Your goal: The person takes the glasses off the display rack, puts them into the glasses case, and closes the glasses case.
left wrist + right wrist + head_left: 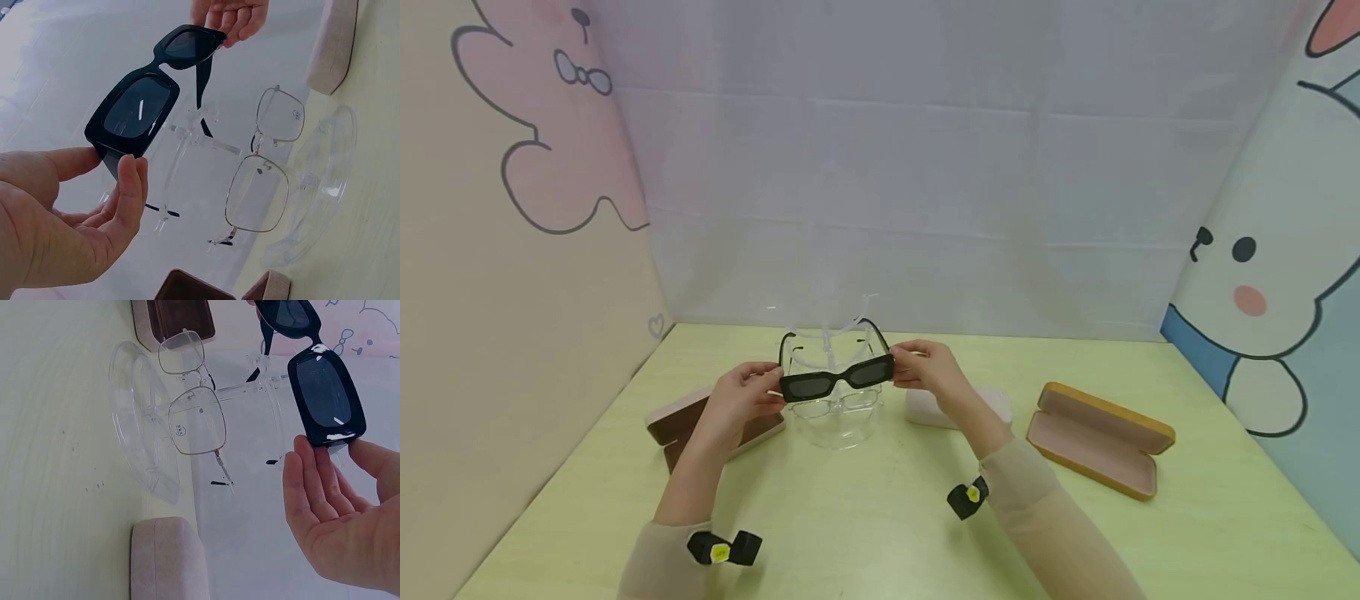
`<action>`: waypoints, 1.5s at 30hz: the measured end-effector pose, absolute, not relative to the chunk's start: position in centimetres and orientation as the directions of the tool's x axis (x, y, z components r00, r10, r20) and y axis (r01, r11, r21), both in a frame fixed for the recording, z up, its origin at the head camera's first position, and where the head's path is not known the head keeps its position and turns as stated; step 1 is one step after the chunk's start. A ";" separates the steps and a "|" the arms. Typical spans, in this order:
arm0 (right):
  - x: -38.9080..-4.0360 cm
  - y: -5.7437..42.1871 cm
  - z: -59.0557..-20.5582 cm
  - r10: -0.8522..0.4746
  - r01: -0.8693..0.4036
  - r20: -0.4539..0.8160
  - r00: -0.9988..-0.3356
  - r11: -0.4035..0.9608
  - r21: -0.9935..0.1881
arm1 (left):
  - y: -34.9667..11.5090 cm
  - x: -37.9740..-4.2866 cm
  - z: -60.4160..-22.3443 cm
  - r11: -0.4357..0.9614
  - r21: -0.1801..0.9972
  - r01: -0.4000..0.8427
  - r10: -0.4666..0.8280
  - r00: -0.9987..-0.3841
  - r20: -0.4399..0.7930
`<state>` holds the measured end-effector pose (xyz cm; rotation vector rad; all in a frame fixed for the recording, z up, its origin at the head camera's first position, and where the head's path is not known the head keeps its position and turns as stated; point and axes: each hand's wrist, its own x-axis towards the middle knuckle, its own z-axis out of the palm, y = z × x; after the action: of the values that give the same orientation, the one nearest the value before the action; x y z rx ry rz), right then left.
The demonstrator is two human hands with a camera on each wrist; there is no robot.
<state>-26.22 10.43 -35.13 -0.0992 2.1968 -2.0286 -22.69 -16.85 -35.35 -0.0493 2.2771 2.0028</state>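
Note:
A pair of black sunglasses (837, 379) with dark rectangular lenses is held up in front of a clear display stand (842, 435). My left hand (747, 396) pinches the left end of the frame between thumb and fingers. At the other end, my right hand (928, 367) pinches the frame near its hinge. The temples point back toward the stand; I cannot tell whether they touch its upper arms. Below the sunglasses, thin metal-rimmed eyeglasses (257, 194) sit on a lower tier of the stand. In the right wrist view the sunglasses (329, 394) stand apart from those eyeglasses.
An open glasses case (681, 417) with a brown lining lies at left, partly behind my left forearm. A closed pale case (992, 406) sits behind my right wrist. Farther right lies an open yellow case (1097, 442). A white curtain (910, 208) hangs behind the table (865, 533).

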 end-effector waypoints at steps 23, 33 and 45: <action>-23.1 15.6 -35.7 -0.237 -0.005 -0.026 -0.971 0.130 -0.991 | -14.7 -20.6 -36.1 0.095 0.992 -0.083 0.450 -0.885 -0.117; -21.8 17.8 -36.5 -0.263 -0.003 -0.034 -0.964 0.139 -0.990 | -13.3 -20.3 -36.8 0.091 0.989 -0.116 0.600 -0.786 -0.148; -19.9 21.4 -36.4 -0.292 0.032 -0.092 -0.952 0.204 -0.978 | -10.5 -21.0 -36.8 0.109 0.987 -0.116 0.620 -0.768 -0.159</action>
<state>-19.87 21.42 -36.44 -0.2469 2.2238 -1.8163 -20.95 -10.49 -36.79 0.4902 1.8364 1.7142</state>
